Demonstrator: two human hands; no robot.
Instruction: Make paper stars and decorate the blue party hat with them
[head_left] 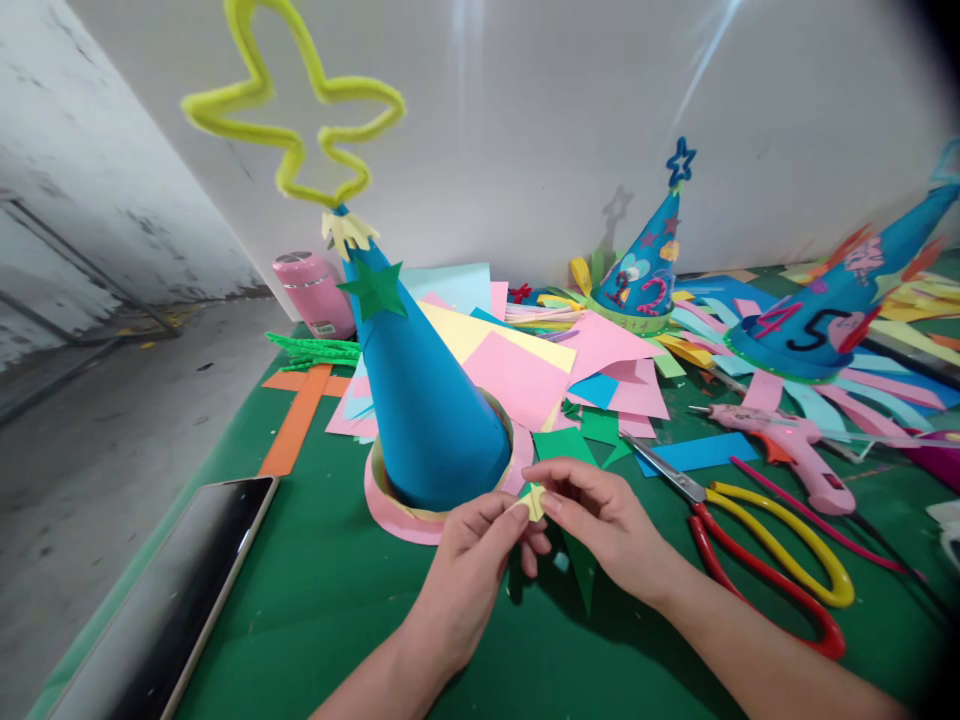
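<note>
Between my left hand [484,540] and my right hand [604,515] is a small piece of pale yellow paper [535,502], pinched by the fingertips of both. A bit of green shows at its top edge; its full shape is partly covered by my fingers. Just behind my hands stands a blue paper cone hat [435,410] with a pink brim [390,518]. A green paper star [375,288] is on its side, and a yellow fuzzy-wire star outline [300,110] rises from its tip. Green paper scraps [589,575] lie beneath my right hand.
Red-and-yellow-handled scissors [705,495] and a pink glue gun [799,435] lie to the right. A phone [165,600] rests at the left. Behind are pink paper sheets [510,375], a pink bottle [313,293] and two decorated cone hats [649,260].
</note>
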